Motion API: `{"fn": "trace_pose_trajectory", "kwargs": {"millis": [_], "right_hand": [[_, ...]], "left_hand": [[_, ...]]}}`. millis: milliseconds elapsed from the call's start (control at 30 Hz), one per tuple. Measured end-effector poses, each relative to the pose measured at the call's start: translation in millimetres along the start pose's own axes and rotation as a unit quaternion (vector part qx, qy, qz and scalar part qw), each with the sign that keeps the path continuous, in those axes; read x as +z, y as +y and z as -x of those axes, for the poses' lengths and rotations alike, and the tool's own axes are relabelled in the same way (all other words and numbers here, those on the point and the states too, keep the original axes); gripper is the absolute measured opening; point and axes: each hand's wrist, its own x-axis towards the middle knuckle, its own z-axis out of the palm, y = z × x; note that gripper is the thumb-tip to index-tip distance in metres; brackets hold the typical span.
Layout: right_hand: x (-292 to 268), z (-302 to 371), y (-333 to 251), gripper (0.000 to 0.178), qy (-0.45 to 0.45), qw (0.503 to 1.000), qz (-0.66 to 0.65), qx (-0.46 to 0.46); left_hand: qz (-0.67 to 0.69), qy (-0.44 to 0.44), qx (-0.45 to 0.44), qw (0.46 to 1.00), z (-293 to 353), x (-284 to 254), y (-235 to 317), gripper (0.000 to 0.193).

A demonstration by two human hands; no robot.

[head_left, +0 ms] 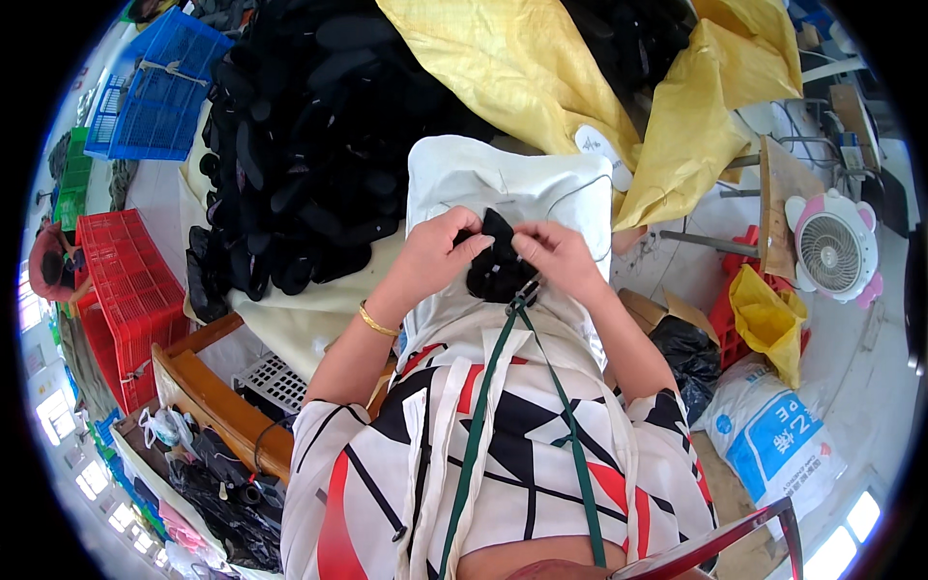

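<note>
My left hand (447, 246) is closed, thumb and fingertips pinched at the upper left edge of a small black fabric piece (493, 276). The fingertips of my right hand (559, 253) pinch at its right side. Its exact kind is hard to make out; it resembles the black shoes in the pile ahead. Beneath it a white cloth-like cover (570, 184) spreads over my lap. Small metal snips (523, 293) hang from a green cord (483, 387) around my neck, their tips against the lower edge of the black piece.
A large heap of black shoes (309, 145) lies ahead to the left, beside yellow woven sacks (512, 68). Red (130, 290) and blue (159, 87) crates stand at left. A wooden bench (227, 401) is near my left elbow. At right are a fan (833, 249) and a white bag (773, 440).
</note>
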Motion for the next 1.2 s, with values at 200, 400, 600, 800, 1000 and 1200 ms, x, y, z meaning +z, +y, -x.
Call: {"fn": "trace_pose_trajectory", "kwargs": {"millis": [200, 400, 600, 800, 1000, 1200], "right_hand": [[-5, -9, -30, 0.02, 0.078, 0.951, 0.166, -0.248], [-9, -19, -11, 0.014, 0.117, 0.981, -0.031, -0.149], [-54, -27, 26, 0.032, 0.171, 0.975, -0.132, 0.045], [-32, -15, -4, 0.015, 0.185, 0.977, 0.001, -0.107], [-22, -26, -13, 0.014, 0.1, 0.954, 0.15, -0.241], [-37, -46, 28, 0.02, 0.234, 0.966, -0.106, -0.032]], "left_hand": [[-0.034, -0.024, 0.003, 0.999, 0, 5, 14, 0.017], [0.077, -0.033, -0.037, 0.996, -7, 10, 10, 0.014], [0.254, -0.03, -0.088, 0.963, -20, 14, -4, 0.012], [0.258, -0.039, -0.12, 0.958, -31, 18, -1, 0.012], [0.195, -0.084, -0.11, 0.971, -34, 23, 0, 0.015], [0.362, 0.002, -0.206, 0.909, -35, 16, 0, 0.017]]}}
